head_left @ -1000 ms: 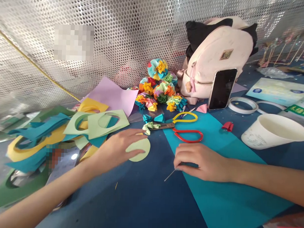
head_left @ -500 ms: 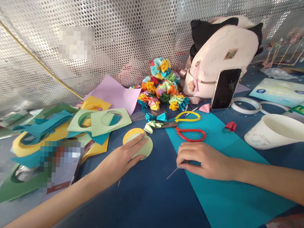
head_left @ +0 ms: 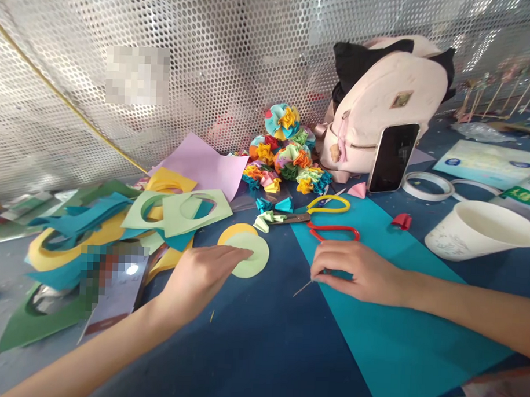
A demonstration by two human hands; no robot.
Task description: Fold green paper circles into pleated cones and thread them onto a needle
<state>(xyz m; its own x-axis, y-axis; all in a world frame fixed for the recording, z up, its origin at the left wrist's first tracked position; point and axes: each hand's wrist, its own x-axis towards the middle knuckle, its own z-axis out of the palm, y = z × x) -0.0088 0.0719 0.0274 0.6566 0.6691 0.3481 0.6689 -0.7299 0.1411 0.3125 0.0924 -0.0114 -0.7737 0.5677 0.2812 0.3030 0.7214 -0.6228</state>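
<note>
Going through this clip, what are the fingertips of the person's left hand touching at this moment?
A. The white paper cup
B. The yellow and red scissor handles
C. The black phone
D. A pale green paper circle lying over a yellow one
D. The left hand reaches onto the pale green paper circle, which partly covers a yellow paper circle.

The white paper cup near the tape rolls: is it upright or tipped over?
Tipped over: the cup lies on its side, open mouth facing right.
</note>
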